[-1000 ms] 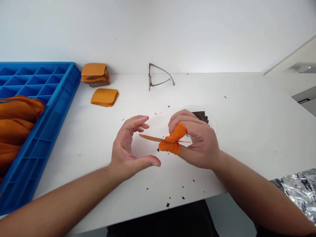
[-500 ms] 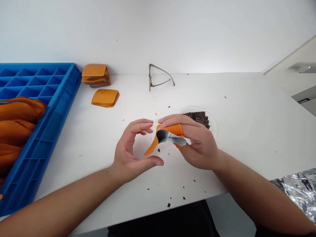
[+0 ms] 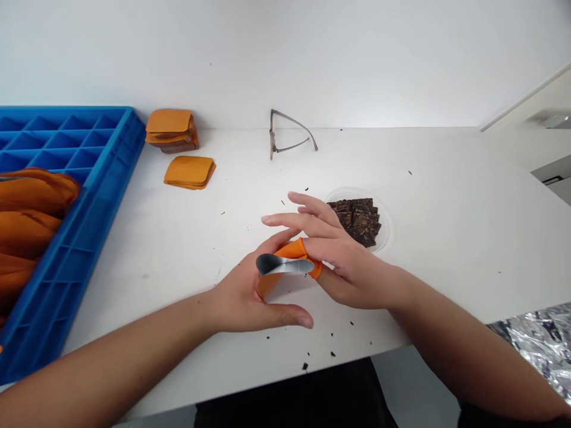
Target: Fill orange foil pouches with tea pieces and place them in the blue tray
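Right hand (image 3: pixel 352 270) pinching thin orange foil-lined film pouch (image 3: pixel 292 252) by one end, remaining fingers spread; left hand (image 3: pixel 243 303) cupped around curling edge, fingers hidden behind film, grip unclear. Pouch held just above white table (image 3: pixel 446 279), looking light, floppy, best taken by edges. Dark crumbs (image 3: pixel 332 353) lying scattered; crumpled silver foil (image 3: pixel 539 339) sitting at table edge. Clear round dish (image 3: pixel 387 223) of dark brown squares resting just beyond right hand, nearest obstacle. Stacked orange squares (image 3: pixel 190 172), blue plastic grid tray (image 3: pixel 107 196) holding orange folded sheets (image 3: pixel 31 193), grey eyeglasses (image 3: pixel 292 120) lying farther off.
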### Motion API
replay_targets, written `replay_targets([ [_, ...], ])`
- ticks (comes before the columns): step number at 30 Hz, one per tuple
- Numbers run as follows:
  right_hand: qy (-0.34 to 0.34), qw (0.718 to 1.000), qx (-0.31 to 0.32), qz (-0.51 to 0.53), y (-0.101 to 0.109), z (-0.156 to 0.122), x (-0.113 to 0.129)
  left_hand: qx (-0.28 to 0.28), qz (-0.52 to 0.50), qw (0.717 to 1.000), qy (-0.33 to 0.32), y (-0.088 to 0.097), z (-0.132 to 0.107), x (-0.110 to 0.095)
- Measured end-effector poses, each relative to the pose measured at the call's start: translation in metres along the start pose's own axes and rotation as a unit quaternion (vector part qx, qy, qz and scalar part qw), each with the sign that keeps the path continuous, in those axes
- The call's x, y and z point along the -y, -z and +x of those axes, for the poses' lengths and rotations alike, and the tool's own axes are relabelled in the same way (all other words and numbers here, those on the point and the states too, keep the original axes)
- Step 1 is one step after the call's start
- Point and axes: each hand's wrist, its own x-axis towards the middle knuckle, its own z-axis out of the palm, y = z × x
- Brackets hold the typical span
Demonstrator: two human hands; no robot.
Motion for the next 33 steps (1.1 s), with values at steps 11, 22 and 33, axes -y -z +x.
replay_targets([
  [11,-0.038,0.994,0.096,0.024,-0.007,-0.006,0.001,0.001,0.024,0.999,-0.027,-0.002,-0.004,0.001],
  [22,0.011,1.000,-0.015,0.017,-0.021,-0.007,0.000,-0.063,0.135,0.988,0.032,-0.007,-0.008,-0.006],
  [33,0.065,0.984,-0.104,-0.129,-0.012,-0.003,0.005,-0.064,0.013,0.996,0.064,-0.006,-0.013,0.002],
])
